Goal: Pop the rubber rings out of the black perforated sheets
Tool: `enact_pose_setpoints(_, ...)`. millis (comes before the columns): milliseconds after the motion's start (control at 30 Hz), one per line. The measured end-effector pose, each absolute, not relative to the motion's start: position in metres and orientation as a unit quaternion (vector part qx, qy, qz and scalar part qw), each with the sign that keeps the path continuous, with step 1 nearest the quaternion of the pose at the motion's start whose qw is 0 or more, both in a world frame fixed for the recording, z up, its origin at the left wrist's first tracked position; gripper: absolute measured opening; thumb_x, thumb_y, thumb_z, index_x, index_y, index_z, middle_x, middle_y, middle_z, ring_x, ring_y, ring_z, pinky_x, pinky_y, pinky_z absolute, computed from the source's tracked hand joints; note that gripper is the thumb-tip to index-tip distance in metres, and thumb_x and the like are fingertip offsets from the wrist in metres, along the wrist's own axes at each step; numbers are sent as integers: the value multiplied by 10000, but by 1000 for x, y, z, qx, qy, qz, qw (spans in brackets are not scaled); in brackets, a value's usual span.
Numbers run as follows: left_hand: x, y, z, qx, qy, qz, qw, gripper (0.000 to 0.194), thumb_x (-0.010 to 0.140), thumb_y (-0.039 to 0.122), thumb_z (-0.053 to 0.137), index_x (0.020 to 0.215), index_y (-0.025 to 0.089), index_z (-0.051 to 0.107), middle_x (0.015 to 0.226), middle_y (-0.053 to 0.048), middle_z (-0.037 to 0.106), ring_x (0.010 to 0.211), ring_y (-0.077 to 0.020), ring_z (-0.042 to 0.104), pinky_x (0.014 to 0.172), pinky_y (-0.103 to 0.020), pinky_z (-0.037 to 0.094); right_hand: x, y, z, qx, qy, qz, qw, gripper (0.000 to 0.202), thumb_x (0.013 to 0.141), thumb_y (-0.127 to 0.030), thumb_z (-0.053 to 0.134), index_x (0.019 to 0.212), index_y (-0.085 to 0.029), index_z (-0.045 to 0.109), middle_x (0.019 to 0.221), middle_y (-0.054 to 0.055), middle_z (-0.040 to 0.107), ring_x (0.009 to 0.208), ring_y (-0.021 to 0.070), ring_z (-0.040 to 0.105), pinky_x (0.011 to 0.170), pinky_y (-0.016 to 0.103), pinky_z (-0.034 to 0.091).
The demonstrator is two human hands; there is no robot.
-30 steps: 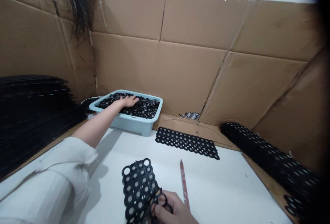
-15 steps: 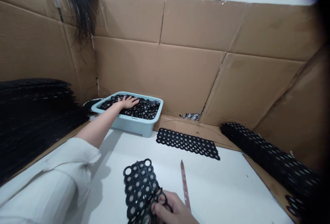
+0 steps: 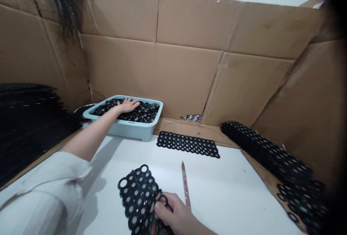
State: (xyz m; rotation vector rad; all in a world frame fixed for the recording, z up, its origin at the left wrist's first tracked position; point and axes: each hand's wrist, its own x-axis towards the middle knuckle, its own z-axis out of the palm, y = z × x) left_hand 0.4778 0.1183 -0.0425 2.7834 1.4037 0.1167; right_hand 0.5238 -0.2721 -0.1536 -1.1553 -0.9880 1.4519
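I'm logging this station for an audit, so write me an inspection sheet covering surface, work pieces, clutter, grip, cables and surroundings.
Surface: flat white tabletop.
Work pieces: black ring-mesh piece in front; light-blue rectangular plastic bin of heaped black rings; black ring-mesh strip lying flat toward the back.
Clutter: slim reddish pointed stick on the tabletop.
Grip: right hand pinches the black ring-mesh piece; left hand spread palm-down over the black rings, contact unclear.
Cables: nothing seen.
Surroundings: brown cardboard walls; black layered stack at left; black ring-mesh stack at right.
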Motion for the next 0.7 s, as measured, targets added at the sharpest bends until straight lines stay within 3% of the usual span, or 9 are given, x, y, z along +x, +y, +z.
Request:
enact_pose_setpoints(100,477,118,-41,889,456,33,5,611,786,594,169,1340,339,215,1439,-53,165,1294,-355,118,944,-646,83,524,-273,-152,-487,-417,592,488,325,784,-466,470,807,-143,501,585,-7,552,538,94,524,471,161,370)
enact_pose_setpoints(233,479,112,-37,895,441,68,-11,617,810,563,51,1369,303,26,1457,-31,36,1318,-292,11,979,-605,37,527,-273,-151,-486,-430,583,489,325,781,-464,475,792,-141,499,615,-5,559,511,82,513,435,150,345)
enact_pose_setpoints(367,476,101,-35,907,419,49,3,634,794,602,116,1350,310,205,1433,-41,196,1306,-290,136,996,-564,116,527,-271,-152,-455,-438,586,507,261,756,-395,538,762,-137,494,636,-9,547,547,82,532,527,173,395)
enact_pose_setpoints(533,473,86,-38,913,401,77,4,636,818,553,33,1377,254,70,1456,-48,59,1324,-248,21,1006,-554,60,527,-272,-151,-446,-446,579,517,236,787,-370,497,777,-134,503,633,-3,542,572,92,536,569,195,408)
enact_pose_setpoints(700,482,76,-44,930,363,46,34,650,784,578,236,1343,246,255,1434,-64,178,1317,-273,77,1015,-536,44,528,-273,-149,-460,-456,576,498,200,801,-333,475,764,-138,495,628,-1,545,577,98,532,569,198,398)
